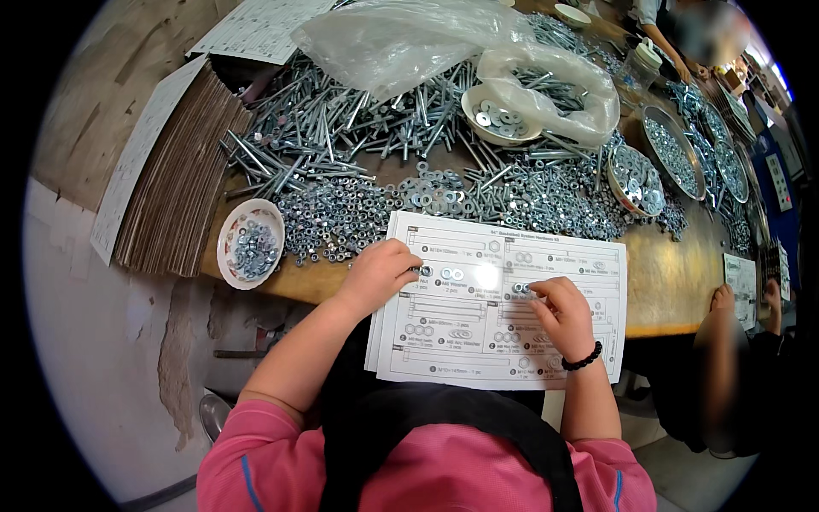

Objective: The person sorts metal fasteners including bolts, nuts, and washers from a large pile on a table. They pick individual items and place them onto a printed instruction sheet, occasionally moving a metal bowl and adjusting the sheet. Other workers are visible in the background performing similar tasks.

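A printed card (444, 363) with outlined pictures of hardware lies at the table's front edge, on top of other sheets. My left hand (375, 275) rests on its left side, fingers closed, their tips at small metal nuts (424, 270). Just right of them, two flat washers (452, 274) lie side by side on the card. My right hand (565, 317), with a black bead bracelet, is over the card's right half. Its fingers are bent and closed at small shiny nuts (519, 288); the fingertips partly cover these pieces.
Beyond the card spread loose nuts (333, 213), washers (431, 192) and long bolts (341, 111). Bowls hold nuts (256, 249) and washers (503, 119). Clear plastic bags (401, 38) lie on the bolts. Stacked cardboard (183, 179) stands left. Other people work at the right.
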